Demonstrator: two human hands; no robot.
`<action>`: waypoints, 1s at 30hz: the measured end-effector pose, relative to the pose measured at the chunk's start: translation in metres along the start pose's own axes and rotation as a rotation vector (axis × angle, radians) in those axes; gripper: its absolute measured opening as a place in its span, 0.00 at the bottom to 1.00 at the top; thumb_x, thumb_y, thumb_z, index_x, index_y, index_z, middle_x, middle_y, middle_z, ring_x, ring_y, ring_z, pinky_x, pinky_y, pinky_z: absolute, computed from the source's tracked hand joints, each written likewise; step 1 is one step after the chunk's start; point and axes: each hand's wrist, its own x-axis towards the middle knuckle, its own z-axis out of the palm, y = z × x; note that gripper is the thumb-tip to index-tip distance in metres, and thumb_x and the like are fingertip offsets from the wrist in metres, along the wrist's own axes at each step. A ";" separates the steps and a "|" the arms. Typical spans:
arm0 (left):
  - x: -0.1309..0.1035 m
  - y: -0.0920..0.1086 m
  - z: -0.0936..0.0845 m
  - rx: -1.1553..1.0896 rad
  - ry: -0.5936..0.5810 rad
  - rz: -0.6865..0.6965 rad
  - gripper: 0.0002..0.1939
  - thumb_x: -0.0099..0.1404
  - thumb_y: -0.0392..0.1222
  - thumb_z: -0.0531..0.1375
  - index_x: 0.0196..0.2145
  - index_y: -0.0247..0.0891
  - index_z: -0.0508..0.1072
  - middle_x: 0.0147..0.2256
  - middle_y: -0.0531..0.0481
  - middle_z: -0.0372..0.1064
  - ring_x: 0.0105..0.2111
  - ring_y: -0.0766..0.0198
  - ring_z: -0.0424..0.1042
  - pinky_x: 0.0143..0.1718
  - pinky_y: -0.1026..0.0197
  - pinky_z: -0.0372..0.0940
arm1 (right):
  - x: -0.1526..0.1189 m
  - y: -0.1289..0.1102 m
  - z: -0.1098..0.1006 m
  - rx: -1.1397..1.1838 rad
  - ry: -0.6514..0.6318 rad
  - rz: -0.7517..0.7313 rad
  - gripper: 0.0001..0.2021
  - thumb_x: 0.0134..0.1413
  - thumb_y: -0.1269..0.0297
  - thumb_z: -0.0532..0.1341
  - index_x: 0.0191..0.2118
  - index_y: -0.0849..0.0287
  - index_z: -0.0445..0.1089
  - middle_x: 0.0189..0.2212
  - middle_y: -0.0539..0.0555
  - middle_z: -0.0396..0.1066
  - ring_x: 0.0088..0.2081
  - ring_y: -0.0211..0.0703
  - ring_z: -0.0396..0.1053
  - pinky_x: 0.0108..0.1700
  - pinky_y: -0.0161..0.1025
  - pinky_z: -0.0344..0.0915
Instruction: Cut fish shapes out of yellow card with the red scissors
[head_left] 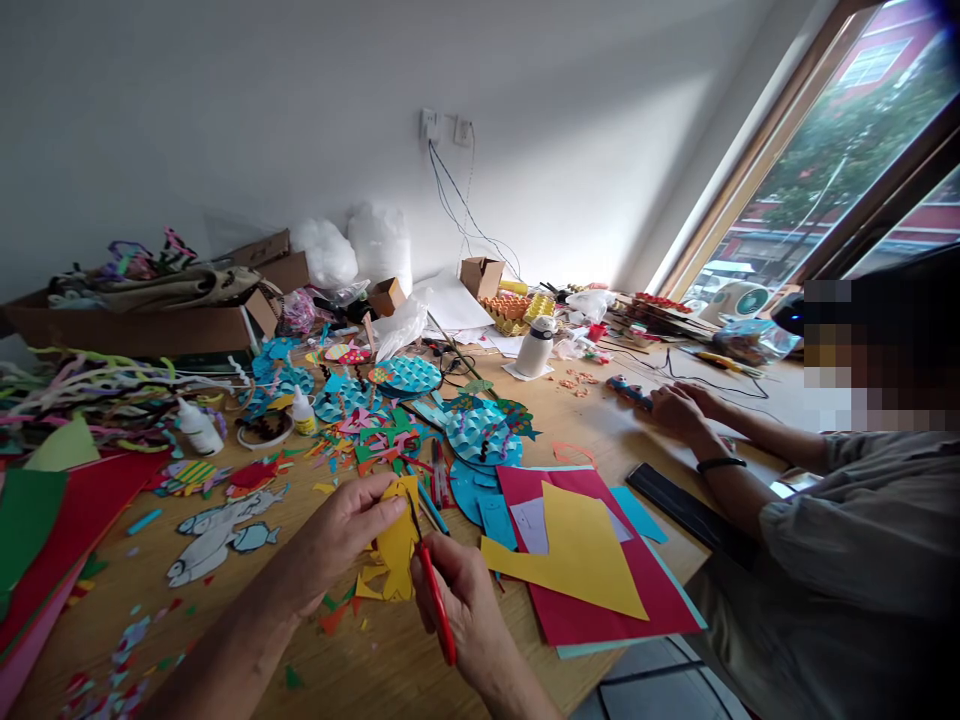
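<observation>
My left hand (358, 527) pinches the upper end of a yellow paper piece (399, 565), which looks fish-shaped. Red-handled scissors (436, 610) are gripped in my right hand (469, 600), their blades up against the paper's right edge. Just below lie yellow and orange paper scraps (346, 605) on the wooden table (360, 665). Left of my hands are white fish cutouts (214, 535) with drawn outlines. To the right, a cut yellow sheet (577, 550) rests on a red sheet (645, 595).
Two glue bottles (199, 428), blue scaly paper crafts (484, 435) and pipe cleaners (112, 395) crowd the left and middle. A white bottle (535, 347) stands farther back. At the right sits another person (847, 520), hands on a small object. Red and green sheets (82, 520) cover the left corner.
</observation>
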 end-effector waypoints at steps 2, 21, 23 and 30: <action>0.000 -0.002 0.000 -0.008 0.040 -0.008 0.13 0.56 0.50 0.58 0.22 0.39 0.64 0.18 0.58 0.57 0.26 0.63 0.63 0.29 0.64 0.59 | 0.000 0.001 0.000 -0.008 0.002 0.006 0.20 0.58 0.51 0.52 0.21 0.57 0.53 0.15 0.43 0.49 0.18 0.32 0.46 0.19 0.31 0.43; 0.001 -0.011 -0.001 0.033 0.041 -0.013 0.12 0.60 0.49 0.56 0.25 0.39 0.65 0.22 0.57 0.55 0.25 0.66 0.55 0.25 0.67 0.54 | -0.001 0.000 0.001 0.003 0.014 0.039 0.18 0.57 0.56 0.53 0.20 0.57 0.52 0.14 0.43 0.49 0.17 0.31 0.47 0.19 0.31 0.43; 0.001 -0.011 -0.001 0.035 0.042 -0.002 0.12 0.60 0.49 0.56 0.25 0.39 0.65 0.22 0.57 0.54 0.25 0.66 0.55 0.26 0.66 0.54 | -0.001 0.000 0.001 -0.004 0.014 0.043 0.18 0.56 0.56 0.53 0.20 0.57 0.52 0.14 0.43 0.49 0.17 0.31 0.47 0.19 0.31 0.43; 0.001 -0.011 0.000 0.032 0.055 0.036 0.13 0.61 0.48 0.55 0.24 0.39 0.63 0.22 0.58 0.52 0.26 0.66 0.54 0.28 0.66 0.54 | -0.001 0.003 0.001 -0.009 0.016 0.052 0.16 0.57 0.58 0.53 0.20 0.57 0.53 0.13 0.43 0.51 0.17 0.31 0.47 0.18 0.30 0.44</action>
